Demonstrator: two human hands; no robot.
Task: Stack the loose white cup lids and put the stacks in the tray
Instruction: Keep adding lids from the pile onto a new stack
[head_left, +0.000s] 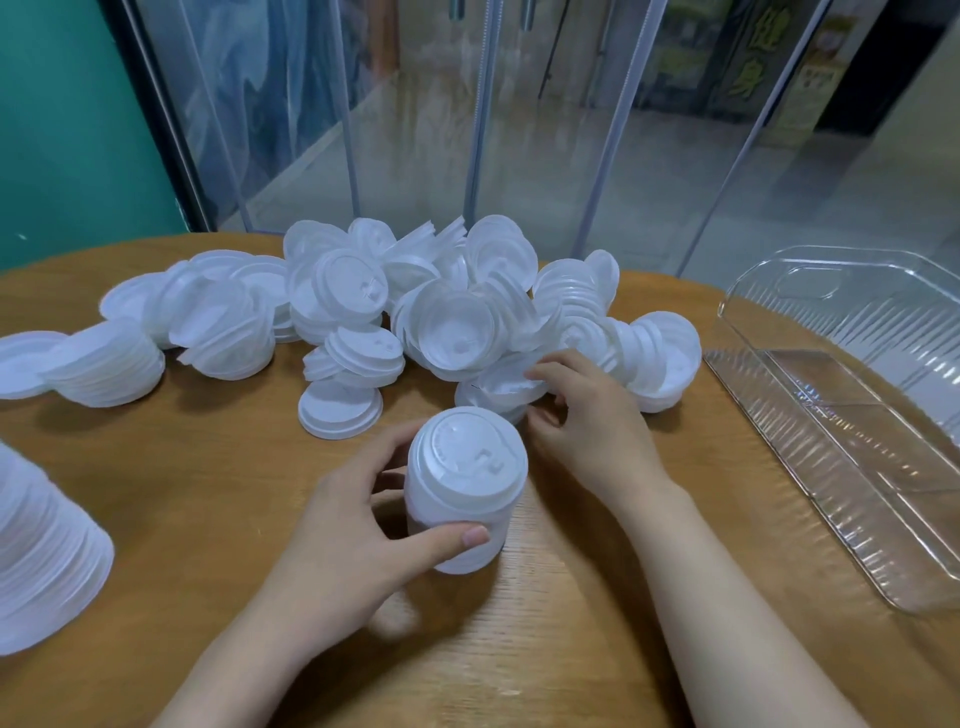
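My left hand (353, 525) grips a tall stack of white lids (465, 486) that stands on the wooden table near the front middle, thumb across its near side and fingers behind it. Just beyond, my right hand (587, 421) pinches a loose white lid (511, 387) at the near edge of the big pile of lids (441, 306). The clear plastic tray (852, 431) sits at the right with nothing in it.
Toppled stacks of lids (109, 364) lie at the left, and a large leaning stack (41, 551) fills the left edge. A single lid (340, 410) lies flat in front of the pile. The round wooden table (182, 493) ends before glass panels behind.
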